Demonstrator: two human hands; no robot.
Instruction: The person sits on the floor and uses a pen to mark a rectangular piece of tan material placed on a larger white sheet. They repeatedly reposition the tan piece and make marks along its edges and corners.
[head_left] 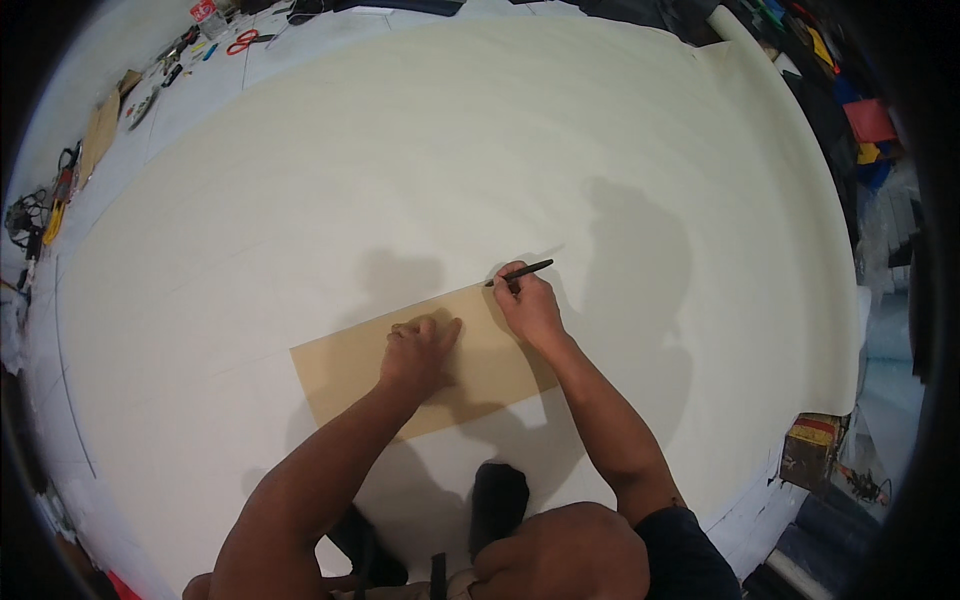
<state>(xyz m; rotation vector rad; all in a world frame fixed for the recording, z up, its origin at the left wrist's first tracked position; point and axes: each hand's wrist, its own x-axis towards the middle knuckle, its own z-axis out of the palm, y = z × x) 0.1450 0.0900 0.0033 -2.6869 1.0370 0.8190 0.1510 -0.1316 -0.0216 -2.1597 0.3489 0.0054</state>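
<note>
A tan rectangular cardboard piece (335, 372) lies flat and slightly slanted on a large cream sheet (290, 200). My left hand (418, 355) presses down on its middle, with the fingers apart and nothing held. At the cardboard's far right corner, my right hand (528, 305) grips a slim black pen (532, 269). The pen's tip meets the far edge, while its other end points up to the right. A thin dark line runs along that far edge. My fingers partly cover the pen.
The sheet's right side curls into a roll (800, 170). A worn box (811, 450) stands at its lower right corner. Red-handled scissors (243, 41), a plastic bottle (208, 18) and small tools lie beyond the far left edge. My dark-covered foot (499, 500) rests on the sheet.
</note>
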